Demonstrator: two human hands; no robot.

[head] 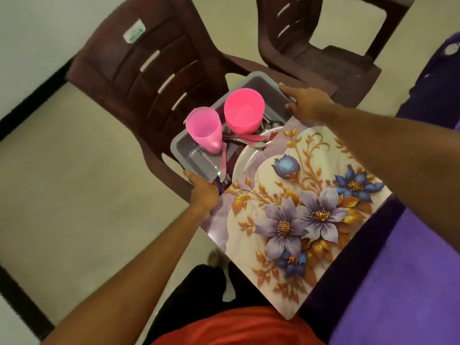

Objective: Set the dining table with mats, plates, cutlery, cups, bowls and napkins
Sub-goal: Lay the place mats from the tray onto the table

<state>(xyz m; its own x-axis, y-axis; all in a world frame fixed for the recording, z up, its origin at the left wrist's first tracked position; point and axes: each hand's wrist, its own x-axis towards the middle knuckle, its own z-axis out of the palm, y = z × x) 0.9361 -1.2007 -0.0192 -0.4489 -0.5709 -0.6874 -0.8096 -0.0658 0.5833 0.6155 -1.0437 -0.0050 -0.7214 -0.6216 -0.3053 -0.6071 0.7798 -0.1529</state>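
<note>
Room: pale tiled floor (pixel 62 170) with a dark border strip; two brown plastic chairs, the nearer chair (pixel 154 70) directly beneath the load, the second chair (pixel 311 33) behind it; a purple-covered table (pixel 398 270) along the right side of the view.

Left hand (pixel 202 192): fingers curled round the near left corner of the grey tub (pixel 251 82); gripping.

Right hand (pixel 306 103): closed over the tub's far right rim, thumb on top; gripping.

Grey tub: held at two opposite ends, above the nearer chair's seat; whether it rests on the seat or hangs clear cannot be told.

Contents, from the left end: pink cup (pixel 205 131), upright, at the left wall; pink bowl (pixel 244 113), upright, toward the far corner; cutlery (pixel 246 140), loose, lying across the floor of the tub between cup and bowl; a shiny plate (pixel 242 158), only its rim showing, under the mat; something dark and patterned beside the plate, too hidden to name.

Floral mat (pixel 311 195): lies over the tub's near half, overhanging toward the person and out over the table's edge.

Governing relation, as judged: the table lies to the right of both hands; the tub's long axis appears to run from near left to far right, hand to hand; the right hand is nearer the table, so a swing rightward would lead with that end.
</note>
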